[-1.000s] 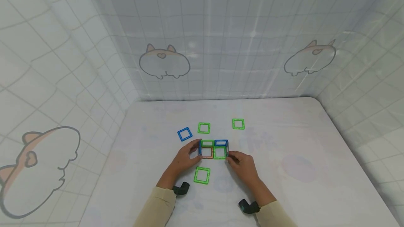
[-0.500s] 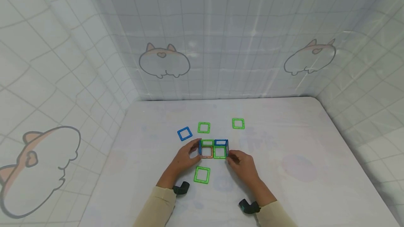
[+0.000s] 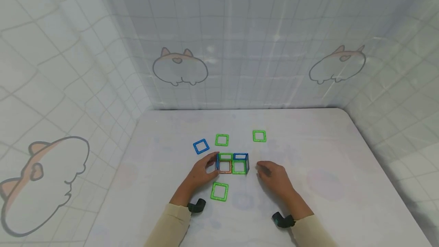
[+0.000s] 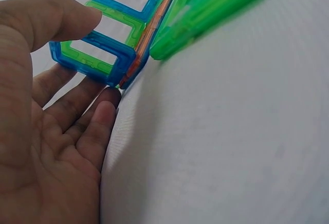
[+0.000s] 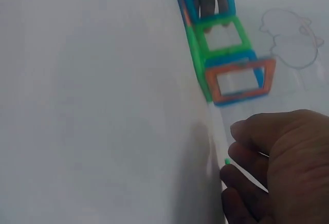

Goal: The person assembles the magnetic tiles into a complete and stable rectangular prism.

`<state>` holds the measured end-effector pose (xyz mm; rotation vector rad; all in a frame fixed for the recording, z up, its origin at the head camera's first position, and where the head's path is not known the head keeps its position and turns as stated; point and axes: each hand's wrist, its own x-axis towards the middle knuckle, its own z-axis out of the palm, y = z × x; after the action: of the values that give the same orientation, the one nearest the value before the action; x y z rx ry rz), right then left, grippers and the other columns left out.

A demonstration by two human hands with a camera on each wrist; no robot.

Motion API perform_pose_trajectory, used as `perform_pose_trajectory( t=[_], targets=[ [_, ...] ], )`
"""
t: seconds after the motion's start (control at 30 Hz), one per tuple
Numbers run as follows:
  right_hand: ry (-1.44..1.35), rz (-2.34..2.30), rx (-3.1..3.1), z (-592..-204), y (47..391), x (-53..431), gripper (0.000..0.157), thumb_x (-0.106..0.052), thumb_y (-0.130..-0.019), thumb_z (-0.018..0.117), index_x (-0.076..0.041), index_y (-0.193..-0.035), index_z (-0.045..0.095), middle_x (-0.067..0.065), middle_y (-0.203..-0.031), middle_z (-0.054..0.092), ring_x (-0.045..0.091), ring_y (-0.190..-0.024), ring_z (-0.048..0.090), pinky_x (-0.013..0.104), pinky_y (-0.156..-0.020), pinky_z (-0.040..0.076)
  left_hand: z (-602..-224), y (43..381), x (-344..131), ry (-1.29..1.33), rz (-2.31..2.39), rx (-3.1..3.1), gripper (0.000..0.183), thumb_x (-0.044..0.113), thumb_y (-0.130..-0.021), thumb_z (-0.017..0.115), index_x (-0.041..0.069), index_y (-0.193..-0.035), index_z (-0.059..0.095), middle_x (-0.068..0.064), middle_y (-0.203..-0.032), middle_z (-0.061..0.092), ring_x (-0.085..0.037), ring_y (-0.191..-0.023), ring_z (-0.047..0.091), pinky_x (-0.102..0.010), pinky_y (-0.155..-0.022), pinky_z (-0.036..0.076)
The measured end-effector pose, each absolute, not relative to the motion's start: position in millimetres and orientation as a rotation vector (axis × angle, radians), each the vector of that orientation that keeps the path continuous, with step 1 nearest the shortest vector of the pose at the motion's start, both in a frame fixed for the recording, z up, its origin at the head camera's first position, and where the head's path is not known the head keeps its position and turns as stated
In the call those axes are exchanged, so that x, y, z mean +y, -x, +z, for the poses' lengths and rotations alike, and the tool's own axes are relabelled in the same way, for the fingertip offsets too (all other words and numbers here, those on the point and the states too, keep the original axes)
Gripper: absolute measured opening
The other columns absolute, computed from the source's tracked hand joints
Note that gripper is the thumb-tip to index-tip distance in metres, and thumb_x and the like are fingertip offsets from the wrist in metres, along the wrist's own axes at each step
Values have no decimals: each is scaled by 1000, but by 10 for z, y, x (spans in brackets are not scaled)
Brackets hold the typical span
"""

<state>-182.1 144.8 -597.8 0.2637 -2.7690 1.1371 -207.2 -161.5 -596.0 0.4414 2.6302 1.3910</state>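
A low open box of square magnetic tiles (image 3: pixel 232 167) stands mid-table, with an orange and a green tile lying as its floor and green and blue tiles upright at the back. My left hand (image 3: pixel 200 171) grips its left end, thumb on the upright blue tile (image 4: pixel 109 43) and fingers around the outer side. My right hand (image 3: pixel 277 178) is apart from the box, just to its right, fingers loosely curled with nothing between them. In the right wrist view an upright orange tile (image 5: pixel 241 97) shows at the box's right end, close beyond the right fingertips.
One loose green tile (image 3: pixel 213 191) lies in front of the box. Behind it lie a blue tile (image 3: pixel 195 149) and a green tile (image 3: pixel 221 135), with another green tile (image 3: pixel 259 141) farther right. A patterned curtain (image 3: pixel 247 48) rises behind the white table (image 3: pixel 343 155).
My right hand has let go of the box's right end and moved a little to the right. The left hand and the box hold still.
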Motion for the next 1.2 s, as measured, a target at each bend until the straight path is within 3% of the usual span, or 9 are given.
perform_pose_trajectory(
  t=[0.43,0.77,1.2],
  targets=[
    [-237,1088,-2807,-6012,2164,1761,42,-17,-89,75,-6,-128,65,11,-132,65,30,-130,56,49,-109,47,-5993,2094,-1630,-465,1405,2632,72,22,-88,74,23,-152,41,-1,-147,51,-18,-137,48,-29,-112,42],
    [-123,1092,-2790,-6020,2319,1801,49,-27,-90,75,-7,-132,62,13,-137,62,32,-133,52,50,-111,44,-5999,2092,-1625,-444,1401,2631,72,24,-87,75,25,-151,42,-3,-148,51,-20,-137,48,-32,-113,43],
    [-92,1077,-2793,-6037,2472,1818,56,-28,-90,75,-7,-138,57,13,-143,57,32,-136,49,50,-113,42,-6005,2088,-1615,-481,1417,2640,71,21,-88,75,23,-151,43,-2,-147,52,-18,-137,48,-29,-112,43]
  ],
)
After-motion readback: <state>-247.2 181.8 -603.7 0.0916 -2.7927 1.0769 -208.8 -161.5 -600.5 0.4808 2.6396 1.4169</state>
